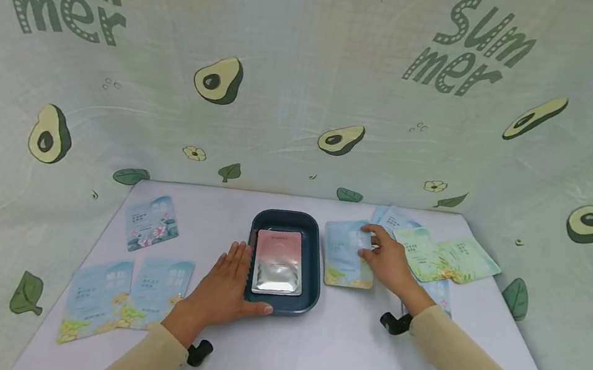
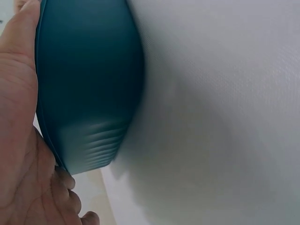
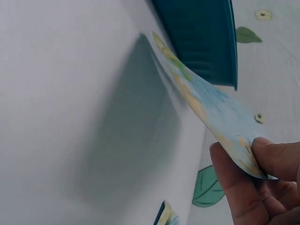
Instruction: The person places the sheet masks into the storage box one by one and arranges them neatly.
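Note:
My right hand pinches the right edge of a light-blue sheet-mask packet between thumb and fingers. In the right wrist view this packet is tilted and slightly bent, its held end raised above the cloth and its shadow below. Just left of it stands a dark blue tray with a pink-and-silver packet lying in it. My left hand rests against the tray's left side, fingers straight, thumb stretched along the near edge. In the left wrist view the palm lies beside the tray wall.
Two light-blue packets lie at the front left, and another with pink flowers farther back. At the right, green packets overlap several blue ones. A patterned cloth hangs behind the white table.

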Motion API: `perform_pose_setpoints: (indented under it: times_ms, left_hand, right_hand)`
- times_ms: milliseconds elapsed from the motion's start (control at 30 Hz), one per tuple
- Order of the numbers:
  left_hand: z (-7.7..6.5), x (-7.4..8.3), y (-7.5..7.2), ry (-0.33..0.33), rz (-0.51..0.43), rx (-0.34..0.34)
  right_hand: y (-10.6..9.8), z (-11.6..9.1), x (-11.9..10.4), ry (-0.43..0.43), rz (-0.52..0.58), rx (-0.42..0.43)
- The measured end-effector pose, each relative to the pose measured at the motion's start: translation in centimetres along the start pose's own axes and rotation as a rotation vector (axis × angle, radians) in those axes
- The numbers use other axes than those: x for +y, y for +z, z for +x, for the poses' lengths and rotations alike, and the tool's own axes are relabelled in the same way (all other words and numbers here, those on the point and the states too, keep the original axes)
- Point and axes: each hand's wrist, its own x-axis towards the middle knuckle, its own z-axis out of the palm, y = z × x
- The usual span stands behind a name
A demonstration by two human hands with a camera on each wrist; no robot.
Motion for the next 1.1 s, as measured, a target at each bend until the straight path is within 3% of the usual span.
perform_pose_setpoints:
  times_ms: [400,800,933,1100]
  left_hand:
    - [0.5,0.8,-0.1,-0.006,0.018,-0.003]
    - [0.9,1.2,-0.1,0.009,0.044,-0.007]
    - [0.7,1.0,-0.1,0.01,0.049,-0.013]
    - [0.2,0.5,-0.2,-0.005,0.07,0.001]
  right_hand:
    - [-1.7,0.2,-0.3,0.041,0.066,0.033]
    - [-3.3,0.4,-2.0,0.061,0.117,0.063]
    - [-2.9,0.6,-3.7,0.077,0.152,0.071]
    - [-0.4,1.5,-6.2,0.073,0.177,0.067]
